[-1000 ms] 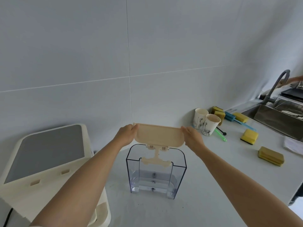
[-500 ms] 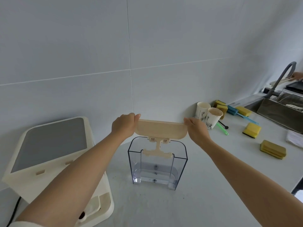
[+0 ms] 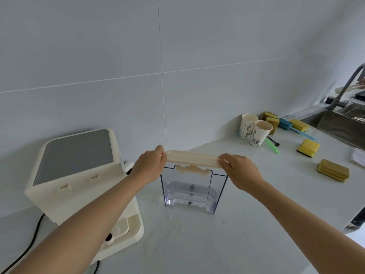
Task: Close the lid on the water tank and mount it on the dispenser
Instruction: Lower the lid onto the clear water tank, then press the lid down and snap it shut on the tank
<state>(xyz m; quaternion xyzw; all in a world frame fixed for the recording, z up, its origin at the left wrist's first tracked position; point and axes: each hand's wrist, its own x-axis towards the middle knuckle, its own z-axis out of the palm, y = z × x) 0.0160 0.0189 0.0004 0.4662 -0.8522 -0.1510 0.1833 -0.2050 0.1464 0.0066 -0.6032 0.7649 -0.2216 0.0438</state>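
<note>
Fingers point(image 3: 161, 153) of the left hand point(image 3: 149, 167) pinch one end of the cream lid point(image 3: 192, 159), and the right hand point(image 3: 240, 172) clamps the other end, so the lid hangs level just over the open tank. From biggest down: the white bench point(image 3: 246, 224) carries everything; the cream dispenser point(image 3: 79, 175) stands at the left; the clear water tank point(image 3: 193, 189) sits upright beside it, a little water at its bottom. Farther right stand two paper cups point(image 3: 254, 132) and several yellow sponges point(image 3: 308, 148).
</note>
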